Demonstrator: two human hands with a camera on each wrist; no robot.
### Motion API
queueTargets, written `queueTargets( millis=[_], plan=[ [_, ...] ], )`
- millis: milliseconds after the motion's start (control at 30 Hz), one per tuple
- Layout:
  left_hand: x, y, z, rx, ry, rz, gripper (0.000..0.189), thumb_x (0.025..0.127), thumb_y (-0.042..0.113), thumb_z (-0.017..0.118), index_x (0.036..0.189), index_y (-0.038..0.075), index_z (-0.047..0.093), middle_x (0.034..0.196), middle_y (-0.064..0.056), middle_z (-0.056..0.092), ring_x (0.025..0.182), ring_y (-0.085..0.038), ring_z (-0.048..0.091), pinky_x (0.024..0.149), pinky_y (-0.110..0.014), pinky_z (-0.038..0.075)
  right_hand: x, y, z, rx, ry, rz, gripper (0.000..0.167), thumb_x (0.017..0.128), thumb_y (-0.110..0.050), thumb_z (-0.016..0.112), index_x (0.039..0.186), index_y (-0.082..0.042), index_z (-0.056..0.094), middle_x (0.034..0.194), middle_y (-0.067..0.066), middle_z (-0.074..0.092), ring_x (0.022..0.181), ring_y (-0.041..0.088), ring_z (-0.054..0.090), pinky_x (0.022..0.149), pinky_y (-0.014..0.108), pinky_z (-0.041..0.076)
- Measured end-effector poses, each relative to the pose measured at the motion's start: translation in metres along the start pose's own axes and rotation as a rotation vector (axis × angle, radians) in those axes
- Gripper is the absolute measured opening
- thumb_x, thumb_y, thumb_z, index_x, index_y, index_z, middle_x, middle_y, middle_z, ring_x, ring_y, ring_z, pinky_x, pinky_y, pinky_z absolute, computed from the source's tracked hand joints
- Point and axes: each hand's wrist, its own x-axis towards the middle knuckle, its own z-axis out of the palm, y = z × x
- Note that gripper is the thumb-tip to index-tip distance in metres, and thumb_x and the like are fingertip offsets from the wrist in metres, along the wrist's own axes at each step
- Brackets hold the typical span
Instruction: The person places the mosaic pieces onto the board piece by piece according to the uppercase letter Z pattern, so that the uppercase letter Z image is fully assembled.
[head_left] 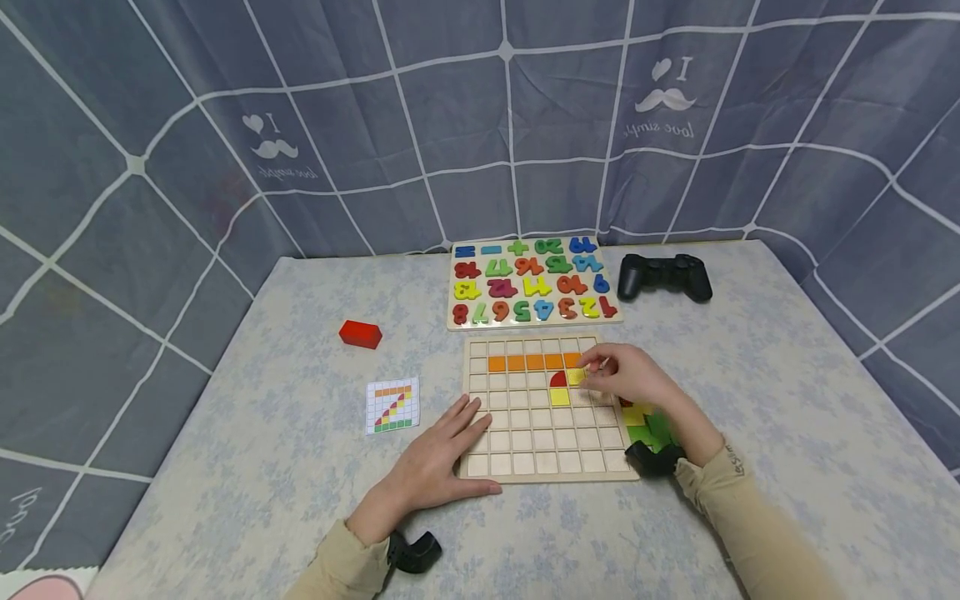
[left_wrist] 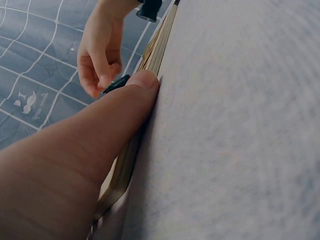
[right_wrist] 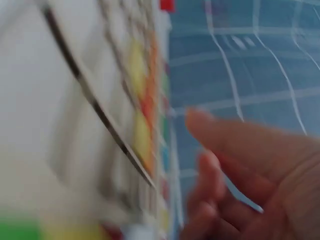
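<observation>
A wooden grid board [head_left: 525, 464] lies on the table. An orange row [head_left: 526, 362] runs along its upper part, with a red quarter-round tile [head_left: 558, 380], a yellow tile [head_left: 575, 377] and another yellow tile [head_left: 559, 397] below. My left hand [head_left: 437, 458] rests at the board's left side, fingertips on its edge; the left wrist view shows the thumb [left_wrist: 142, 82] against the board's side. Over the upper right cells hovers my right hand [head_left: 628, 373], beside the yellow tile. In the right wrist view its thumb and fingers [right_wrist: 207, 172] are bent loosely and apart, with nothing visible between them.
Green tiles [head_left: 651, 429] and a few yellow ones lie right of the board, partly behind the right wrist. A pattern card [head_left: 392, 405] and a red block [head_left: 361, 334] are at left. Behind stand a number puzzle [head_left: 534, 283] and a black game controller [head_left: 664, 277].
</observation>
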Motion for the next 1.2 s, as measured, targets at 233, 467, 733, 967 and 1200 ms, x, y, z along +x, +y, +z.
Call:
queueTargets(
  millis=[233,467,733,967,1200],
  plan=[
    [0.0,-0.001,0.0,0.004,0.008,0.008,0.092,0.077,0.067,0.061,0.146,0.011,0.036,0.154,-0.008,0.021,0.143,-0.022,0.01,0.107,-0.046,0.031,-0.013,0.018,-0.04,0.062,-0.15,0.019,0.033,0.085,-0.018,0.07,0.112,-0.001,0.063,0.092,0.007,0.059,0.073,0.02,0.055,0.063,0.031,0.047],
    [0.0,-0.001,0.0,0.005,0.008,0.005,0.093,0.077,0.067,0.06,0.146,0.011,0.036,0.155,-0.008,0.02,0.143,-0.021,0.009,0.107,-0.046,0.03,-0.015,0.034,-0.049,0.086,-0.158,0.077,0.034,0.083,-0.02,0.072,0.11,0.0,0.064,0.091,0.007,0.06,0.073,0.021,0.051,0.062,0.029,0.046],
    [0.0,0.0,0.001,0.007,0.006,0.002,0.093,0.077,0.068,0.059,0.146,0.011,0.037,0.154,-0.008,0.021,0.143,-0.021,0.009,0.107,-0.045,0.03,-0.013,0.041,-0.045,0.119,-0.197,0.099,0.035,0.083,-0.017,0.072,0.109,0.003,0.062,0.093,0.007,0.062,0.078,0.021,0.053,0.065,0.028,0.045],
    [0.0,0.0,0.001,0.012,0.01,0.002,0.092,0.077,0.068,0.06,0.145,0.011,0.037,0.154,-0.008,0.021,0.143,-0.021,0.01,0.107,-0.044,0.03,-0.011,0.045,-0.043,0.119,-0.202,0.106,0.034,0.083,-0.017,0.072,0.108,0.004,0.062,0.091,0.006,0.061,0.08,0.021,0.053,0.066,0.028,0.045],
    [0.0,0.0,0.0,0.009,0.007,0.001,0.092,0.077,0.068,0.06,0.145,0.011,0.037,0.154,-0.008,0.021,0.143,-0.021,0.009,0.107,-0.045,0.03,-0.01,0.051,-0.042,0.124,-0.215,0.095,0.034,0.082,-0.017,0.073,0.108,0.004,0.063,0.091,0.007,0.061,0.081,0.021,0.053,0.067,0.028,0.046]
  ],
)
